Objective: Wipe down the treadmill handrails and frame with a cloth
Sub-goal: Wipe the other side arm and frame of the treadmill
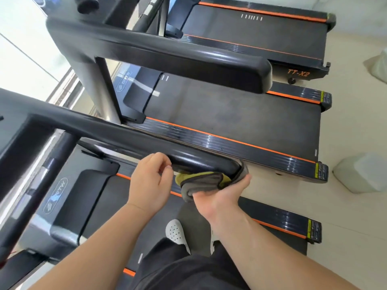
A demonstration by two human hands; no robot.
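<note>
Your forearms are filling the bottom of the view, and below them a white perforated shoe [176,231] is standing on the belt [117,208].

Your right hand [217,197] is cupping the cloth [201,183] palm-up, fingers closed around a bunched fold, pressing it against the underside and rounded end of the near handrail [201,162]. One flap is wrapping up over the rail tip, just beyond your thumb.

Your left hand [149,185] is resting loosely curled beside the cloth, fingertips touching the lower edge of the same rail; it is holding nothing.

Handling, as judgement:
- Cloth is looking soft, light and floppy, grey one side, yellow-green the other. It is likely bunching instead of lying flat, so you are better off gripping a folded wad in the palm, as now.
- Rail is looking rigid, glossy and smooth; the cloth should be sliding easily, and your bare fingers may be slipping on it too.

Hard to make out:
- Contact between cloth and rail underside is hidden by the rail itself.
- Right fingertips are buried in the fold.
- Console, left of your left hand, is cut off by the frame edge.
- Whether the cloth is damp cannot be told.
</note>
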